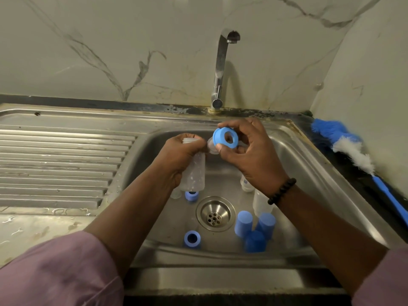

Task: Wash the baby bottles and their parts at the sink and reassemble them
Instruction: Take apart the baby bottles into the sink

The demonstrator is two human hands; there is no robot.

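Two hands over sink (pixel 293 164), left (pixel 178 160) gripping bottle (pixel 194 173), right (pixel 249 155) pinching ring (pixel 225 138)

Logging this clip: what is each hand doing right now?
Left hand: grips a clear bottle.
Right hand: pinches a blue ring.

Counts at the sink

Three blue collar rings (pixel 225 138) (pixel 192 238) (pixel 191 196), three blue caps (pixel 243 223) (pixel 266 222) (pixel 255 241), three clear bottles (pixel 193 173) (pixel 246 183) (pixel 261 203), one clear teat (pixel 212 146), one brush (pixel 351 149) on the right rim, one tap (pixel 220 69), two hands (pixel 176 160) (pixel 249 155).
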